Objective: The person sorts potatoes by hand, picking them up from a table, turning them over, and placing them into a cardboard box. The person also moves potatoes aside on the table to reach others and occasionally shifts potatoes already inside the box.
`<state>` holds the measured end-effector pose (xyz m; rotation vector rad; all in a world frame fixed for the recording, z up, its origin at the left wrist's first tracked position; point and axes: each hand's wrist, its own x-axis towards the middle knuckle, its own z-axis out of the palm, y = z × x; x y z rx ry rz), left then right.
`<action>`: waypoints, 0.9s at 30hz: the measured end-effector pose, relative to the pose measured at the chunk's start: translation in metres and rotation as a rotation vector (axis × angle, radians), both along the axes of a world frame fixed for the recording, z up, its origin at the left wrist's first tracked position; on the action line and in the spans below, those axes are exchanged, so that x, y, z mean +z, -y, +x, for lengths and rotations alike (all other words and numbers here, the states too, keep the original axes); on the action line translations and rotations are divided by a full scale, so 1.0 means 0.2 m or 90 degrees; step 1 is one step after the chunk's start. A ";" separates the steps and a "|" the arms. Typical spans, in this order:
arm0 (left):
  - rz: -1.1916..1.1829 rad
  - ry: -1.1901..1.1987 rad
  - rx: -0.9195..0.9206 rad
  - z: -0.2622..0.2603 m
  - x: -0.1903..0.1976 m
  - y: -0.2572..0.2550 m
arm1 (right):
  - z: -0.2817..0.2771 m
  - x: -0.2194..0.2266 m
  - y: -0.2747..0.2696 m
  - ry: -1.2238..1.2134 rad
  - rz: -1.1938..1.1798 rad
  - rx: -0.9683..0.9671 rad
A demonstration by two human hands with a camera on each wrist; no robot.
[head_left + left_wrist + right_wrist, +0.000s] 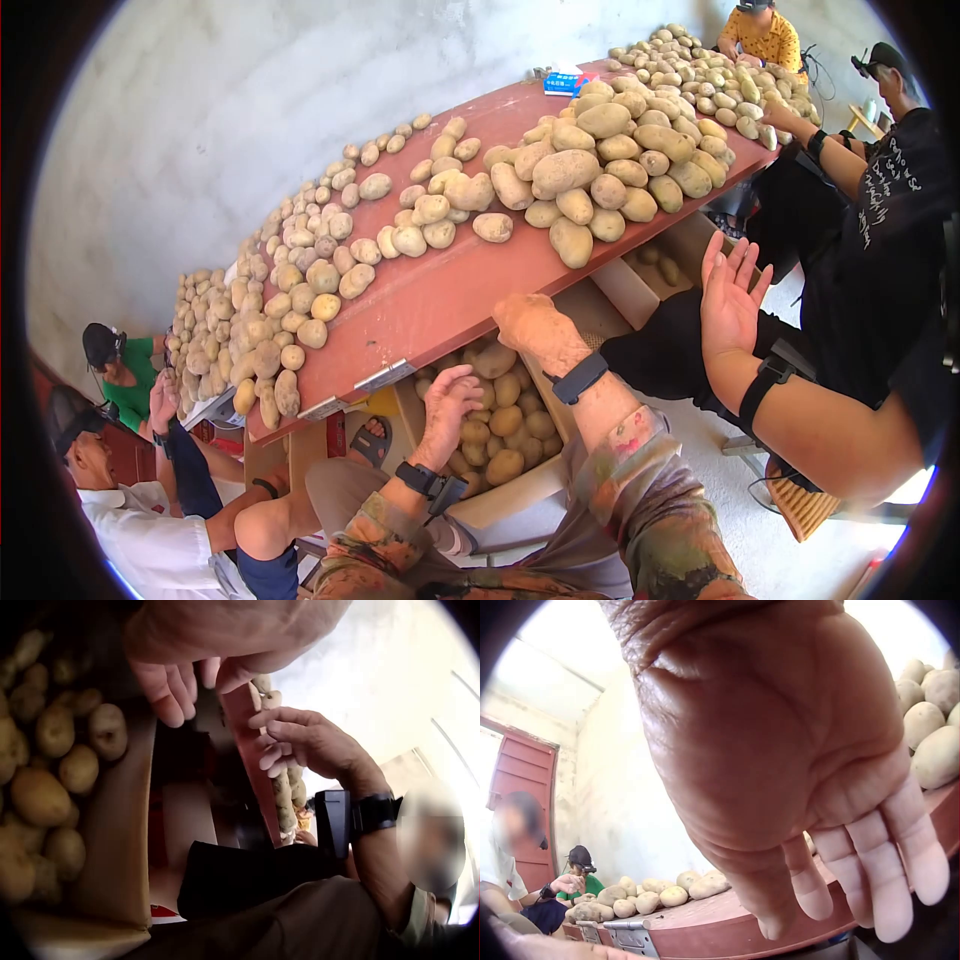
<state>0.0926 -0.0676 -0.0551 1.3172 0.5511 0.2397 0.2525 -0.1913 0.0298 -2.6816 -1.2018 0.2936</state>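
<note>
**Hovering over the spud box**

Looking down from the head cam, both hands sit just under the edge of the red table [430, 300], above a cardboard box [505, 500] full of potatoes [505, 465]. The left hand [447, 395] hangs over the box with loosely curled fingers, holding nothing. The right hand [535, 325] is up by the table edge, and from here I can't tell what its fingers are doing. More potatoes are piled along the tabletop, with other people sitting around it.

Left wrist cam: the left hand [169, 679] is at the top, fingers relaxed and empty, potatoes [45, 795] in the box off to the left. The right hand [300, 742] sits at the table edge [259, 772], fingers loosely bent.

Right wrist cam: the right hand [780, 765] fills the shot, palm bare, fingers nearly straight and together, gripping nothing. Table potatoes [930, 735] sit behind it.
</note>
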 end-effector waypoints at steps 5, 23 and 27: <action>0.139 0.073 -0.114 0.17 0.20 0.02 | 0.00 -0.03 0.00 0.015 0.021 -0.001; 0.593 0.106 -0.187 0.80 0.50 -0.07 | -0.02 0.03 -0.01 -0.024 0.004 0.002; 0.718 0.151 -0.274 0.92 0.44 -0.12 | 0.00 0.05 -0.02 -0.088 -0.025 0.026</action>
